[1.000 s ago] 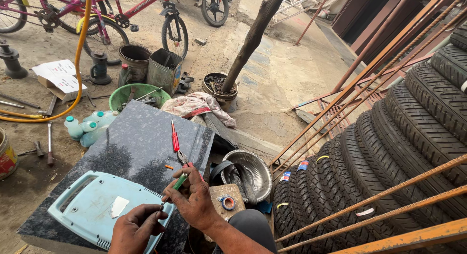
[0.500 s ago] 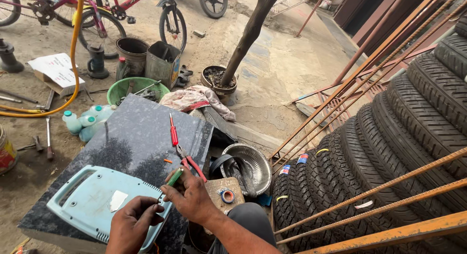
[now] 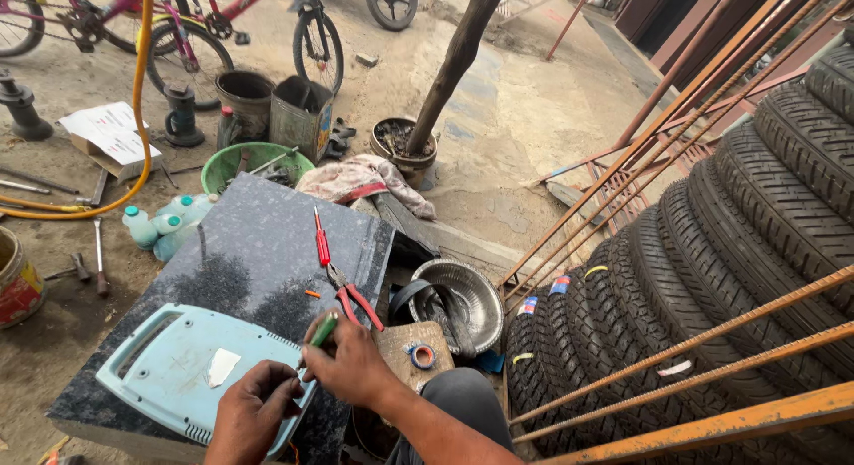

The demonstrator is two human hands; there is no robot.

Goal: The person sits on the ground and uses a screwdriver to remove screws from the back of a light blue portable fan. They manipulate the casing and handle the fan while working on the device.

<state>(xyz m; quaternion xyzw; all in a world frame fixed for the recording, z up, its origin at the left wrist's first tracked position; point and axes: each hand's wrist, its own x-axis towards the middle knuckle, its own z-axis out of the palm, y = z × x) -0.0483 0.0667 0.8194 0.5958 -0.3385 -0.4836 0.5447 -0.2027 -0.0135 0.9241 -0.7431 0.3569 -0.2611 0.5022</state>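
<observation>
A light blue plastic casing (image 3: 182,376) lies flat on a dark stone slab (image 3: 240,260). My right hand (image 3: 350,365) grips a green-handled screwdriver (image 3: 322,330) and points it down at the casing's right edge. My left hand (image 3: 253,414) is pinched at that same edge, right below the tool's tip; what it holds is too small to tell. On the slab beyond my hands lie a red-handled screwdriver (image 3: 321,240) and red-handled pliers (image 3: 353,296).
A steel bowl (image 3: 463,296) and a small tape roll (image 3: 422,355) on a wooden block sit right of the slab. Tyres (image 3: 712,278) are stacked at the right behind rusty bars. Plastic bottles (image 3: 165,225), a green basin (image 3: 253,162), buckets, bicycles and a yellow hose lie beyond.
My hands have stayed at the casing's right edge, with the green screwdriver tilted slightly more upright. The view has shifted a little; nothing else moved.
</observation>
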